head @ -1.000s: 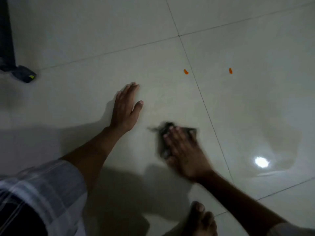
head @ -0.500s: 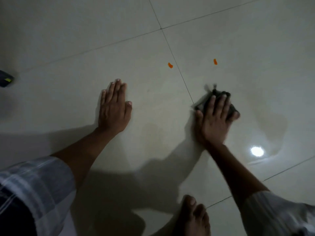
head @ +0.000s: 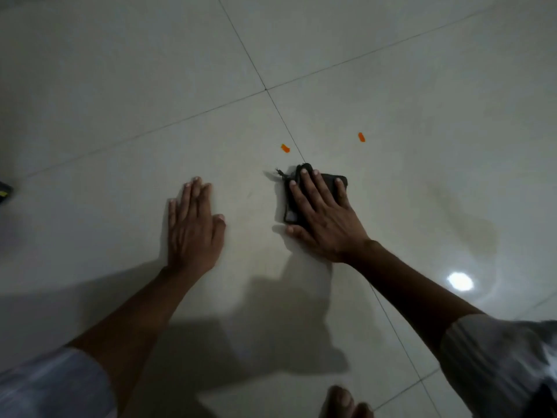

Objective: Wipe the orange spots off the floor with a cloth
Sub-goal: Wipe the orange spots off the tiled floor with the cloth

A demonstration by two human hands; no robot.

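Pale tiled floor (head: 391, 70), dark cloth (head: 330, 184) flat under right hand (head: 324, 221)

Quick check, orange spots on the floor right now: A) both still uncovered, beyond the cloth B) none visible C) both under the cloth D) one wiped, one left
A: both orange spots lie bare on the floor, just past the dark cloth that the right hand presses flat.

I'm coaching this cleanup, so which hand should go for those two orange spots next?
Probably the right hand: it already presses the dark cloth flat, just short of both orange spots. The left hand lies bare on the floor.
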